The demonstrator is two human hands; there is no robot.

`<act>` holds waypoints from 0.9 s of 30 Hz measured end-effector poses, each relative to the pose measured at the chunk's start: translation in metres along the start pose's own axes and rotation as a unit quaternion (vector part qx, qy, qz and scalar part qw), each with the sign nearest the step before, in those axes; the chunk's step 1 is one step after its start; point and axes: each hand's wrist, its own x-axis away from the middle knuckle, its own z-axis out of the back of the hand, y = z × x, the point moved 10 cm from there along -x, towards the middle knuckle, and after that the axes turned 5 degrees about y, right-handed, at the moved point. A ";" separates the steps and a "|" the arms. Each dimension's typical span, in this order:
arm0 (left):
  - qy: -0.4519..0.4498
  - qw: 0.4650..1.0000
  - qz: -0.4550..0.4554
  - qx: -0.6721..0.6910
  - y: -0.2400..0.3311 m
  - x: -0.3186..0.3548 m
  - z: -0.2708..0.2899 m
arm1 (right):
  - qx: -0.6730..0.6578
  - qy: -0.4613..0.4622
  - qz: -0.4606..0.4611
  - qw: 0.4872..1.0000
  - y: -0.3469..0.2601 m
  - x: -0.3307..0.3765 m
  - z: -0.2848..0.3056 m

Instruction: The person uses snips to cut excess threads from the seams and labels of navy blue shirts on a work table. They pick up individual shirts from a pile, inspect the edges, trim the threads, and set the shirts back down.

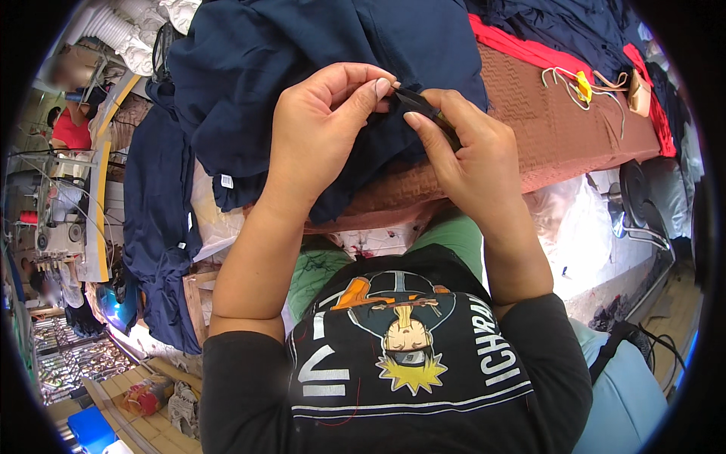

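Dark navy fabric lies bunched in front of me, with a small white label at its lower left edge. Above it my left hand is closed in a pinch, thumb against forefinger; what sits between the tips is too small to make out. My right hand grips a slim black tool that looks like thread snips. Its tip points toward the left fingertips and nearly meets them. The palm hides part of the tool.
Brown textured cloth covers the work surface. At the right lie a red strip and a yellow piece with pale cords. More navy cloth hangs at the left. A person in red is far left; a white plastic bag is right.
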 end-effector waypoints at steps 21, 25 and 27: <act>0.041 0.838 -0.208 -0.502 0.025 0.063 0.001 | -0.113 0.040 -0.139 0.983 0.047 0.024 0.008; 0.077 0.842 -0.230 -0.482 0.010 0.062 -0.006 | -0.073 -0.006 -0.124 0.990 0.043 0.033 -0.001; 0.070 0.851 -0.230 -0.467 0.010 0.063 -0.007 | -0.071 -0.026 -0.111 0.991 0.042 0.036 -0.008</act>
